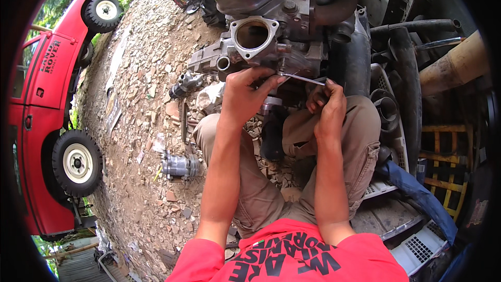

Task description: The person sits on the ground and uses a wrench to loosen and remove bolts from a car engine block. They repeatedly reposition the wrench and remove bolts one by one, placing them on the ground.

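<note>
A greasy metal engine (302,35) stands before me, with a round flanged opening (254,56) facing me. Against its lower front lies a slim steel wrench (305,79), its head under the casing. My right hand (331,105) is closed around the wrench's outer end, thumb along the handle. At the wrench's head, my left hand (244,96) has its thumb and index finger pinched together, touching the tool or a fastener there. The exact spot where the head meets the engine is partly hidden by those fingers.
Rubble and broken tile cover the ground (151,89). A cylindrical metal part (179,165) and a small pipe fitting (183,84) lie left. Black hoses (406,78), a tan tube (456,65) and white crates (420,248) crowd the right. A red vehicle (49,99) stands far left.
</note>
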Action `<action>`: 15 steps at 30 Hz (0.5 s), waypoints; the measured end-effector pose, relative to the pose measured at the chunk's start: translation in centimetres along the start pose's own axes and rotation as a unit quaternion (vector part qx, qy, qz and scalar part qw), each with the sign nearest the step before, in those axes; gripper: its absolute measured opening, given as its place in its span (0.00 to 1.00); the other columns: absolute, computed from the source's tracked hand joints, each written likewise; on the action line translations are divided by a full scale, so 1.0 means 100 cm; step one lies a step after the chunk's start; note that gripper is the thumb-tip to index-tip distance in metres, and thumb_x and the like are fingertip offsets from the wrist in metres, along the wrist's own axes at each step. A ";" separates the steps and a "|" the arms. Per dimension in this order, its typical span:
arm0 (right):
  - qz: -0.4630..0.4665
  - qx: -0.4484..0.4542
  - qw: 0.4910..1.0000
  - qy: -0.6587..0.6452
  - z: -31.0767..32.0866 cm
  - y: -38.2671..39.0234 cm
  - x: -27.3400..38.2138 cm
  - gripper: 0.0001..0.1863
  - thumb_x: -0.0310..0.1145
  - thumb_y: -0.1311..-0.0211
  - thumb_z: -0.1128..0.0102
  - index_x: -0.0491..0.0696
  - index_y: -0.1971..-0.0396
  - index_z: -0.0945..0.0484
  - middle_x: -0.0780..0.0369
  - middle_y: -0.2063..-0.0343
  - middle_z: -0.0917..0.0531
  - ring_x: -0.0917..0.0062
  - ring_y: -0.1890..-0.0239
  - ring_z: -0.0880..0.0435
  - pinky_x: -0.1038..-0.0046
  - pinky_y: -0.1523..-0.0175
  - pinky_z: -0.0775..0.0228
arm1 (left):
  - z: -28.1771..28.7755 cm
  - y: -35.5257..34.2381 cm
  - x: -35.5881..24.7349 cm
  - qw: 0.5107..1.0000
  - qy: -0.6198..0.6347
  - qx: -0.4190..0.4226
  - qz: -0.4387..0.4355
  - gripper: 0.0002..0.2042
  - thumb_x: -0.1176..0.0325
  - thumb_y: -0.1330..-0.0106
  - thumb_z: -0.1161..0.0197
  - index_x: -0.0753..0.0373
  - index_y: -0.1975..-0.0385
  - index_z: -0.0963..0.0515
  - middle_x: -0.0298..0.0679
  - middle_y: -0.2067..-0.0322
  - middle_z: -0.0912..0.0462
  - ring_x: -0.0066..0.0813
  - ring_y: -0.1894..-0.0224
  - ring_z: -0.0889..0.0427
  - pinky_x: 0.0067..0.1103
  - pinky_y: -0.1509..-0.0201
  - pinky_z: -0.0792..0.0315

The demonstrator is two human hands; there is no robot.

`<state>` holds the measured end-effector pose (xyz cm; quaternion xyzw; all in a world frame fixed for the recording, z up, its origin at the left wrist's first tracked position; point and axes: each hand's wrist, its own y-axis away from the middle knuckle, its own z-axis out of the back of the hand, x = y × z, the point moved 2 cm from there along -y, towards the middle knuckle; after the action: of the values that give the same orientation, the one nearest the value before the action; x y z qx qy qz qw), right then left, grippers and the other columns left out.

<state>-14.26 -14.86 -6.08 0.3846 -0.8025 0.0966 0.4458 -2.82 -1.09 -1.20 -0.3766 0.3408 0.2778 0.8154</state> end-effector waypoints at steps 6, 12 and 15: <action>-0.214 0.093 0.945 -0.227 0.001 -0.013 -0.065 0.14 0.48 0.38 0.56 0.55 0.76 0.37 0.71 0.85 0.40 0.82 0.82 0.42 0.79 0.74 0.49 | -0.007 -0.005 -0.004 0.999 0.026 -0.033 0.004 0.09 0.69 0.50 0.26 0.67 0.74 0.17 0.40 0.80 0.17 0.24 0.80 0.19 0.18 0.75 0.29; -0.269 0.077 0.938 -0.204 -0.012 -0.013 -0.086 0.13 0.48 0.38 0.54 0.54 0.71 0.32 0.71 0.83 0.37 0.83 0.80 0.39 0.79 0.73 0.46 | -0.003 -0.003 -0.009 0.997 -0.051 -0.048 -0.021 0.09 0.70 0.52 0.26 0.67 0.75 0.17 0.41 0.79 0.17 0.26 0.80 0.19 0.19 0.74 0.28; -0.227 0.069 0.951 -0.199 -0.017 -0.018 -0.092 0.12 0.47 0.37 0.52 0.54 0.70 0.31 0.70 0.82 0.35 0.83 0.79 0.37 0.78 0.71 0.43 | 0.000 -0.003 -0.005 0.996 -0.073 -0.059 -0.003 0.10 0.69 0.53 0.25 0.67 0.75 0.17 0.41 0.79 0.17 0.28 0.80 0.18 0.19 0.74 0.27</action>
<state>-9.12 -10.35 -12.71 0.5976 -0.7581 -0.0307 0.2592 -2.94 -1.38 -0.69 -0.4036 0.2624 0.3211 0.8155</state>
